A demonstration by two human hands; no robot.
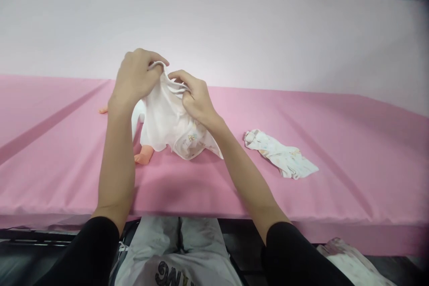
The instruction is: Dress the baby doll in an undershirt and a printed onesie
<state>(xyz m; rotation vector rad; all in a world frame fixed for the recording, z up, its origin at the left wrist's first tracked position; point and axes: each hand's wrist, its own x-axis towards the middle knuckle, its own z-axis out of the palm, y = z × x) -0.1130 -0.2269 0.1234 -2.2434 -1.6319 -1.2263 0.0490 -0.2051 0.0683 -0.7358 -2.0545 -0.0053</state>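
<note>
I hold the white garment [162,120] bunched above the pink counter [194,196], left of centre; my left grip [136,73] and right grip [198,98] pinch its top edge. A doll's foot [144,155] pokes out near-left, beside my obstructing left forearm [117,161]; patterned cloth [279,154] lies right.

L hand [139,73] & R hand [197,98] hold wht garmt [161,120] @ edge | doll ft [144,155] below
</note>
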